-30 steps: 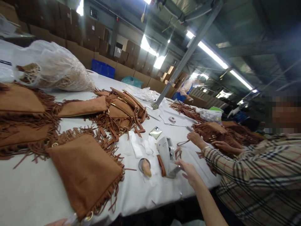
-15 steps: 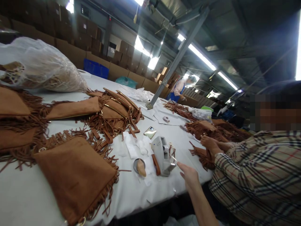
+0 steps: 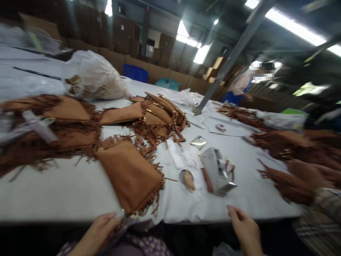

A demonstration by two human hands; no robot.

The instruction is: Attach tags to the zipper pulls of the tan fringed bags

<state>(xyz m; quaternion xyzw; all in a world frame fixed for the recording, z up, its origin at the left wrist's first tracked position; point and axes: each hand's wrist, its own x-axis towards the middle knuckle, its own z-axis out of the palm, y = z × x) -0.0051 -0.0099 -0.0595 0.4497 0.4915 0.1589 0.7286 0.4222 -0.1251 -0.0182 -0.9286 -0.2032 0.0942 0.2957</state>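
My left hand [image 3: 99,229] sits at the table's near edge, fingers closed on a small clear, shiny piece I cannot make out, just below the gold ring at the corner of a brown fringed suede bag [image 3: 129,174]. At the front edge, my right hand [image 3: 243,227] holds nothing; its fingers are loosely bent and apart, and it hangs below the grey tape dispenser [image 3: 218,170].
More fringed bags [image 3: 157,117] pile up at centre and left. A clear plastic sack [image 3: 96,76] stands behind. A phone [image 3: 198,142], white slips and a small round dish [image 3: 186,177] lie near the dispenser. A co-worker's plaid sleeve [image 3: 323,209] is at right. Cardboard boxes line the back.
The view swung left and down. My right hand drew back from the tape dispenser to the table edge. My left hand came into view at the bag's corner.
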